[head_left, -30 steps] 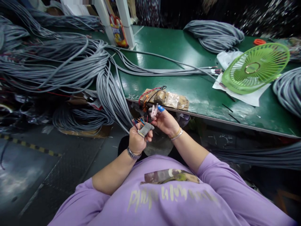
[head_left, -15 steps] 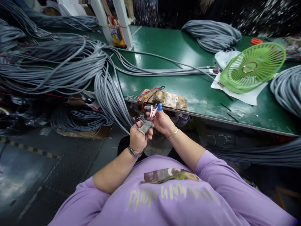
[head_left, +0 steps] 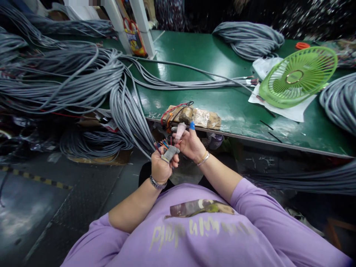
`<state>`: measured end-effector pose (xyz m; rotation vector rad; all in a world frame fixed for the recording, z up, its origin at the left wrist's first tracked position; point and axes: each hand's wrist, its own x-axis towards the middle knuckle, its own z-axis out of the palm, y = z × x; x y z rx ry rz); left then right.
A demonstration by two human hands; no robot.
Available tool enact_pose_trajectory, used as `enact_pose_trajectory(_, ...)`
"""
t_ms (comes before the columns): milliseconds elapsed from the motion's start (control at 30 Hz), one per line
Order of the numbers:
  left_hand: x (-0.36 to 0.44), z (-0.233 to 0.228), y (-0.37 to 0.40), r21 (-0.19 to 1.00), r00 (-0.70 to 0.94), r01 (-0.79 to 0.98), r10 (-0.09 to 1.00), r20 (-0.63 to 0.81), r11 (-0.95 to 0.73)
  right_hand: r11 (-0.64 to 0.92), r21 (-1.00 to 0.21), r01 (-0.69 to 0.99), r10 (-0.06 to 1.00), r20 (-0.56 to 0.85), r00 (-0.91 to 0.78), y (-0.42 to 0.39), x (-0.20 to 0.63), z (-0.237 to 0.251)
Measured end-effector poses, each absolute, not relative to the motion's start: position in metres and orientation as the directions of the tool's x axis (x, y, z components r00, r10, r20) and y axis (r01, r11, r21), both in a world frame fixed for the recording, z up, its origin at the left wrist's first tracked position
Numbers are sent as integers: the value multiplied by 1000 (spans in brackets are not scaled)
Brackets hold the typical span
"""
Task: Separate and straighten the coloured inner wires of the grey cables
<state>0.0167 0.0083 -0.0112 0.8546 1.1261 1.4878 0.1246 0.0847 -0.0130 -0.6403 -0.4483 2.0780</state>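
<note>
My left hand [head_left: 161, 166] is closed around the stripped end of a grey cable, and thin coloured wires [head_left: 164, 144] fan out above the fingers. A grey wrap [head_left: 170, 153], seemingly on the thumb, lies over the grip. Close beside it, my right hand [head_left: 191, 145] has a small pale pink clip-like tool [head_left: 180, 130] in its fingers; the tool is blurred and its exact kind is unclear. The right thumb wears a blue finger cover [head_left: 192, 125] and stands raised. The right fingertips are near the wires; whether they touch them I cannot make out.
A taped wooden block [head_left: 204, 118] with red and black leads sits at the edge of the green bench [head_left: 183, 48]. Grey cable bundles [head_left: 83, 78] are heaped left, with a coil [head_left: 250, 39] behind. A green fan [head_left: 299, 78] stands right on white paper.
The pink tool showed two spread legs before; now it appears as one blurred piece. My right thumb has lifted slightly away from it. The left hand keeps its hold with only a slight shift.
</note>
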Motion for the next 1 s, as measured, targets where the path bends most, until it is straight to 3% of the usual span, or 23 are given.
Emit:
enact_pose_trajectory(233, 9, -6, 11, 978, -308, -57, 935, 176, -203, -529, -577, -623, 837, -234, -495, 85, 134, -4)
enact_pose_trajectory(533, 3, -12, 17, 934, -289, 248, 900, 326, -258, -463, -646, -607, 878, -241, -414, 80, 130, -2)
enact_pose_trajectory(733, 3, -13, 16, 948, -322, 234, 903, 285, -216, -403, -666, -628, 909, -212, -359, 78, 127, -5)
enact_pose_trajectory(900, 5, -11, 16, 956, -315, 208, 911, 266, -208, -261, -771, -581, 964, -182, -193, 78, 123, -13)
enact_pose_trajectory(1000, 4, -13, 17, 943, -300, 239, 906, 299, -232, -326, -726, -605, 942, -196, -272, 80, 121, -14)
